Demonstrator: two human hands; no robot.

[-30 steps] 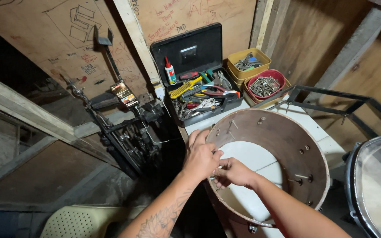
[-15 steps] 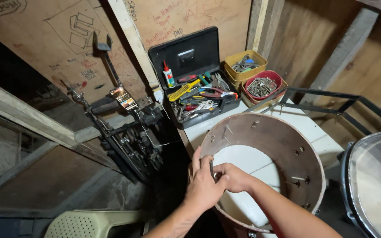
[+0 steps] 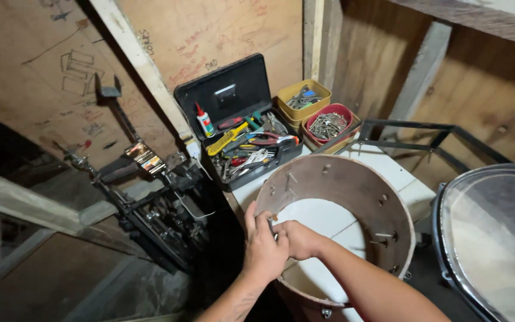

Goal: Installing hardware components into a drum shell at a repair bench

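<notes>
Drum shell (image 3: 353, 197): a round brown wooden shell without heads, standing open side up on the white desk (image 3: 388, 170), near its front left corner; small bolts and fittings stick inward from its wall
Left hand (image 3: 263, 250): on the shell's near left rim, from the outside, fingers curled over the edge and the thumb raised along the wall
Right hand (image 3: 299, 238): reaching in from inside the shell, fingers drawn together at the same spot on the rim, touching the left hand
What they pinch: a small part at the rim between the two hands, too hidden by the fingers to tell
Desk: white panels, showing through the open shell and beyond it
Tool case (image 3: 239, 128): black, lid propped up against the wall, just behind the shell at the desk's back left; full of pliers, screwdrivers and other hand tools with red, yellow and green handles
Glue bottle (image 3: 205, 120): small, white with a red cap, standing at the case's left end
Yellow tub (image 3: 304, 98): right of the case, holding small mixed hardware
Red tub (image 3: 329, 124): just in front of the yellow one, filled with metal screws
Second drum (image 3: 496, 238): to the right, black hoop with a clear head, cut off by the edge of view
Black metal frame (image 3: 412, 140): behind the shell on the right
Pedal hardware (image 3: 150, 203): dark metal stands and pedals heaped left of the desk, below the plywood wall (image 3: 210, 36)
</notes>
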